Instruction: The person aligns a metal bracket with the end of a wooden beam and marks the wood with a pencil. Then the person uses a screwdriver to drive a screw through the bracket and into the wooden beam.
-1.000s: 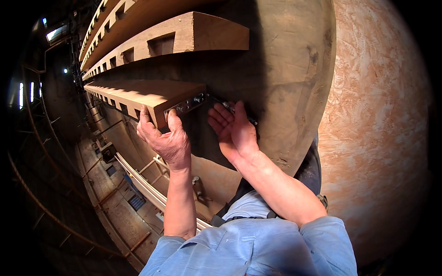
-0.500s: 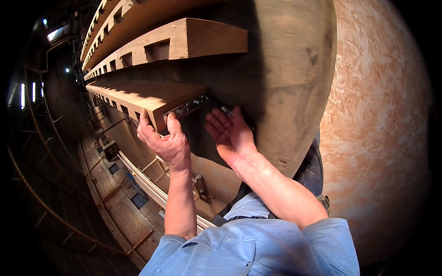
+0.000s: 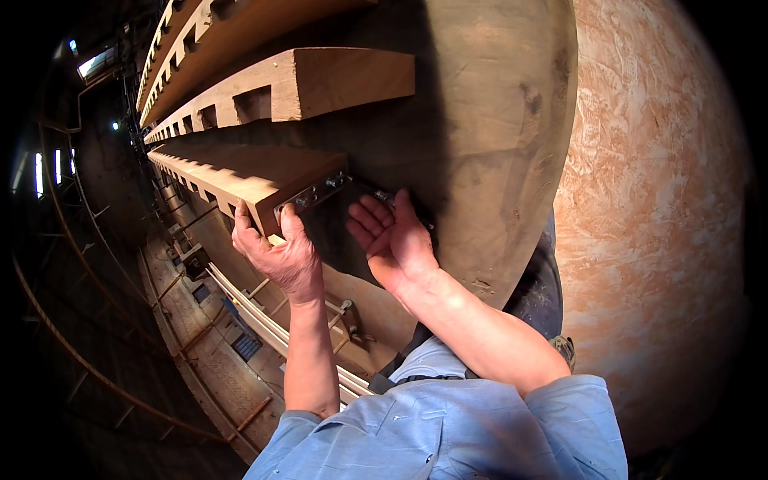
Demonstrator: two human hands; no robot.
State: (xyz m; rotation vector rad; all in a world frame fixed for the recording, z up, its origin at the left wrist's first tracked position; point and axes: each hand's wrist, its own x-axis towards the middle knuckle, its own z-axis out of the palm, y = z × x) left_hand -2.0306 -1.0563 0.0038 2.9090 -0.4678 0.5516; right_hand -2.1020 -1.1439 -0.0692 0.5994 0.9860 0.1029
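Observation:
My left hand (image 3: 280,252) grips the near end of a notched wooden beam (image 3: 272,180). Its fingers rest on the notched edge, and the thumb presses by a metal bracket (image 3: 312,192) with bolts along the beam's end face. To the right, my right hand (image 3: 404,244) is held palm up, fingers loosely bent and thumb raised, with nothing visible in the palm. Behind its fingertips and thumb lies a slim metal tool (image 3: 384,195), its shape mostly hidden. It reaches toward the bracket's far end; whether the hand touches it I cannot tell.
More notched wooden beams (image 3: 352,80) run parallel above this one on a dark, curved surface (image 3: 496,144). At right is a mottled tan surface (image 3: 648,200). Pale rails (image 3: 264,312) and a lower floor (image 3: 216,352) show below left. Curved metal railing (image 3: 64,296) stands at far left.
The view has shifted slightly, so the beams sit a little lower and further left. Both hands keep nearly the same pose at the beam's end.

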